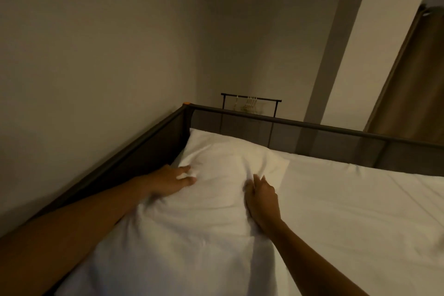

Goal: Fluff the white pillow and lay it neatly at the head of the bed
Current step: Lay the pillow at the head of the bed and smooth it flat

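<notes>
White, soft, creased pillow (223, 175) under both hands, fabric bunched.

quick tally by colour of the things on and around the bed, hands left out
white: 2 - pillow, bed sheet
dark grey/black: 2 - bed frame, clothes rack
brown: 1 - curtain
pale, blurred: hangers on the rack, number unclear
total: 5 things plus the hangers

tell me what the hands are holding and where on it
Both grip the white pillow: the left hand bunches fabric at its left side, the right hand pinches a fold near its right edge.
</notes>
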